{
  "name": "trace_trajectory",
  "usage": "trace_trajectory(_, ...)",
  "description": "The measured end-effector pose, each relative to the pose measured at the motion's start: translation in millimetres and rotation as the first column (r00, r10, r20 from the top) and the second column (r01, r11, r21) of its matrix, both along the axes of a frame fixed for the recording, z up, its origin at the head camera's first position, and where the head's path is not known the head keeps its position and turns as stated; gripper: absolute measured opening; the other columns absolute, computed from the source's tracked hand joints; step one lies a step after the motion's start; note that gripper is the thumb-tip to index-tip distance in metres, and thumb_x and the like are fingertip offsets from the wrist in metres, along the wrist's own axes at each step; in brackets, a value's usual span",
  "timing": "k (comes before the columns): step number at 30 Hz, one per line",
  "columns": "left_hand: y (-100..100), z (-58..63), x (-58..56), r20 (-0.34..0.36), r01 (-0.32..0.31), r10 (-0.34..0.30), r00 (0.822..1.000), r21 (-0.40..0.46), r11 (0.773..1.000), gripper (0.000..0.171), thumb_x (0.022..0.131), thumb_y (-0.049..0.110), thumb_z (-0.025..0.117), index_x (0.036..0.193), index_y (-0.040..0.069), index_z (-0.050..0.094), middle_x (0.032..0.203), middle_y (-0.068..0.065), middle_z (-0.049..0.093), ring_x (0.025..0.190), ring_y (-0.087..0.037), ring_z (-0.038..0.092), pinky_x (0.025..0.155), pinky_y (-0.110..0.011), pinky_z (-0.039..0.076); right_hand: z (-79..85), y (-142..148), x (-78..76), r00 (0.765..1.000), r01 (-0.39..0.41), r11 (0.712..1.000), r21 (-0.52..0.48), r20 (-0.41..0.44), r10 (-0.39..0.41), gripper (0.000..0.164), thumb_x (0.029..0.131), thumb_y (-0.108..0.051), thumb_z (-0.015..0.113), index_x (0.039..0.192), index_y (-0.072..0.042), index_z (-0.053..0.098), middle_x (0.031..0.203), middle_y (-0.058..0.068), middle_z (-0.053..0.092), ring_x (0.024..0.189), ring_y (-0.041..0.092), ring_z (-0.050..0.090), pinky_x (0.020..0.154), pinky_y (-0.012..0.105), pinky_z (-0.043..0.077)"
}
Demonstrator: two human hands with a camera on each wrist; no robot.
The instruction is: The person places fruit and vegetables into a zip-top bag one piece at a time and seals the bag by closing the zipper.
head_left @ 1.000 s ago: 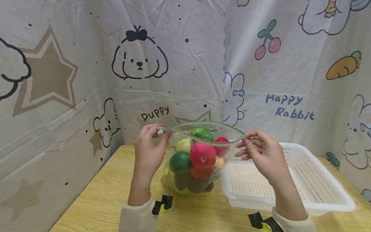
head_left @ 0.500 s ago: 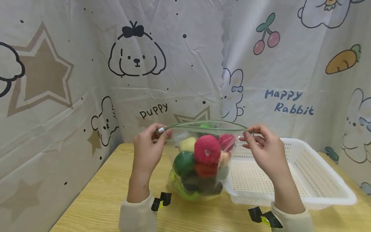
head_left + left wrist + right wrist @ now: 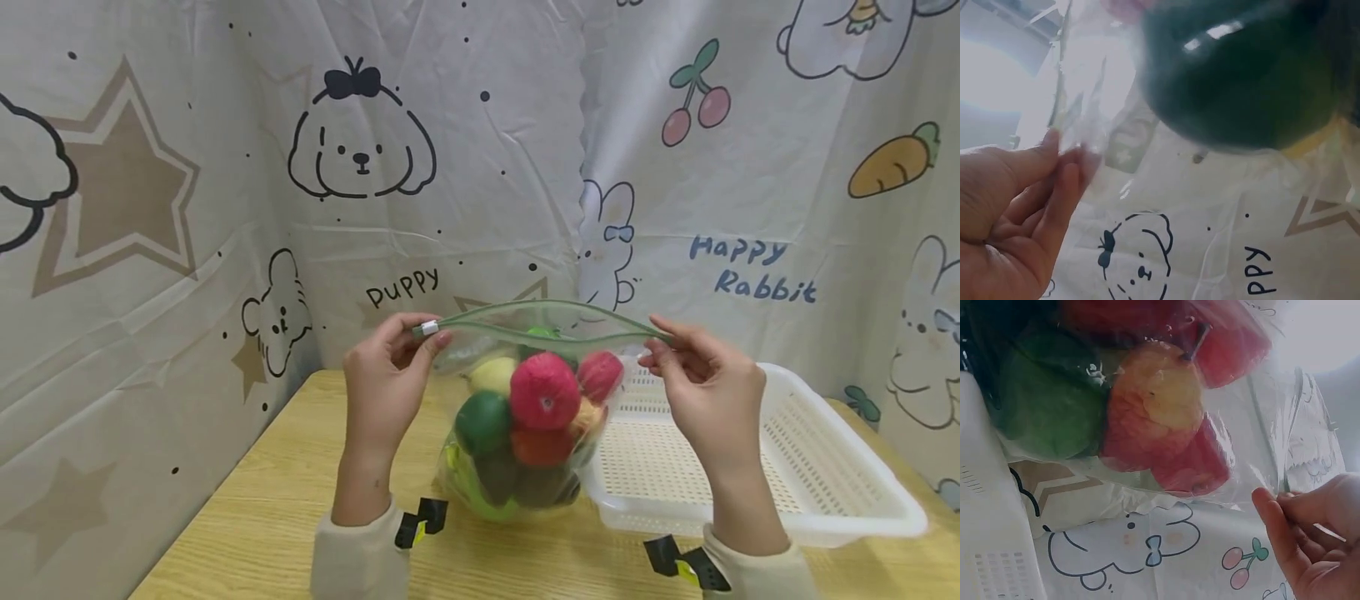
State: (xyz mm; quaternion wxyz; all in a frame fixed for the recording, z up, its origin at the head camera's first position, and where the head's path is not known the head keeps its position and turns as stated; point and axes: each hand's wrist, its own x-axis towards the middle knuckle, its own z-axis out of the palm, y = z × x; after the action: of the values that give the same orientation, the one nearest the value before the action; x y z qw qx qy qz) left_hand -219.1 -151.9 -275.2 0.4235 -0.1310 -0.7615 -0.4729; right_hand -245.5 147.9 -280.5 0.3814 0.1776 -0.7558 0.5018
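Note:
A clear zip bag (image 3: 517,335) with a green zip strip stands bulging with fruit-like pieces. Through its plastic show a red round fruit (image 3: 545,390), a dark green one (image 3: 483,423) and a yellow-red apple with a stem (image 3: 1157,403). My left hand (image 3: 384,387) pinches the left end of the strip, beside a white slider (image 3: 430,327). At the opposite end, my right hand (image 3: 708,392) pinches the bag's top corner between thumb and fingers. Between the hands, the two strips stand apart in the middle, so the mouth gapes. Pieces low in the bag are hard to tell.
A white perforated plastic basket (image 3: 825,521) sits on the right of the wooden table (image 3: 262,492), partly behind my right forearm. A printed cloth (image 3: 480,167) hangs behind and along the left side.
My right hand has moved to the right, away from the left one, and the bag's mouth is stretched wider. The bag has shifted slightly right. My left hand keeps its hold.

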Motion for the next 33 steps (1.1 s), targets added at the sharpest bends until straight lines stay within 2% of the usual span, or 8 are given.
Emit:
trace_trajectory(8,20.7,1.3,-0.1,-0.100,-0.010,0.006,0.995,-0.045,0.999,0.016,0.086,0.004,0.081,0.098,0.001,0.072,0.091,-0.008,0.077,0.082,-0.018,0.076,0.077,-0.025,0.061,10.3,-12.4,25.8,0.991,0.095,0.990,-0.105,0.109,-0.083,0.032,0.098,-0.003,0.062,0.129,-0.008,0.067,0.116,0.006,0.071,0.071,-0.003,0.070,0.056,0.011,0.052)
trace_trajectory(12,27.9,4.5,3.2,-0.129,-0.027,0.016,0.992,-0.080,0.996,0.012,0.087,0.008,0.081,0.096,0.003,0.073,0.089,-0.006,0.077,0.079,-0.014,0.075,0.074,-0.023,0.060,19.2,-29.7,50.0,0.996,-0.055,0.989,-0.137,-0.083,0.043,0.036,0.094,0.007,0.062,0.129,0.000,0.063,0.120,0.006,0.068,0.084,0.006,0.072,0.067,0.015,0.058)
trace_trajectory(16,26.9,6.7,7.4,-0.128,0.036,-0.052,0.990,-0.123,0.992,0.006,0.088,0.003,0.079,0.092,0.004,0.075,0.088,-0.004,0.077,0.079,-0.011,0.075,0.074,-0.021,0.060,20.9,-47.4,60.5,0.921,-0.168,0.980,0.102,-0.339,0.193,0.032,0.094,-0.002,0.065,0.125,0.005,0.065,0.124,0.013,0.067,0.108,0.020,0.068,0.092,0.023,0.056)
trace_trajectory(18,24.4,6.8,10.6,-0.124,0.094,-0.112,0.986,-0.142,0.985,0.011,0.087,-0.005,0.076,0.091,0.005,0.077,0.088,-0.003,0.078,0.080,-0.011,0.075,0.074,-0.021,0.060,19.4,-54.7,60.5,0.892,-0.157,0.957,0.245,-0.381,0.244,0.033,0.096,-0.012,0.064,0.125,0.004,0.066,0.128,0.014,0.067,0.123,0.027,0.061,0.108,0.031,0.048)
trace_trajectory(22,20.4,8.3,17.3,-0.112,0.236,-0.257,0.960,-0.172,0.956,0.026,0.081,-0.019,0.070,0.090,0.004,0.081,0.091,-0.004,0.079,0.086,-0.014,0.076,0.075,-0.024,0.061,13.8,-64.0,56.7,0.884,-0.115,0.895,0.431,-0.367,0.290,0.033,0.097,-0.012,0.063,0.129,-0.003,0.067,0.136,0.011,0.064,0.140,0.033,0.047,0.121,0.048,0.030)
trace_trajectory(27,20.3,10.3,21.7,-0.069,0.361,-0.380,0.923,-0.193,0.912,0.024,0.081,-0.016,0.076,0.093,0.003,0.081,0.094,-0.005,0.079,0.088,-0.015,0.076,0.077,-0.028,0.062,2.7,-72.9,46.7,0.844,-0.088,0.862,0.500,-0.422,0.331,0.026,0.101,-0.011,0.062,0.125,-0.005,0.070,0.130,0.009,0.069,0.135,0.032,0.053,0.119,0.058,0.027)
trace_trajectory(31,20.3,12.8,24.6,-0.015,0.379,-0.389,0.921,-0.202,0.903,0.021,0.082,-0.014,0.077,0.094,0.002,0.073,0.093,-0.006,0.078,0.088,-0.015,0.076,0.079,-0.028,0.061,-2.5,-81.0,41.6,0.798,-0.050,0.887,0.459,-0.516,0.312,0.029,0.107,-0.023,0.054,0.118,-0.003,0.072,0.118,0.010,0.073,0.119,0.031,0.065,0.117,0.055,0.032)
trace_trajectory(33,19.1,13.4,26.3,0.018,0.392,-0.398,0.917,-0.208,0.896,0.021,0.082,-0.014,0.076,0.091,0.002,0.067,0.093,-0.006,0.078,0.090,-0.016,0.076,0.081,-0.027,0.061,-3.4,-83.0,40.9,0.794,-0.042,0.903,0.427,-0.535,0.290,0.027,0.106,-0.023,0.056,0.116,-0.003,0.072,0.114,0.010,0.074,0.113,0.030,0.067,0.115,0.053,0.034)
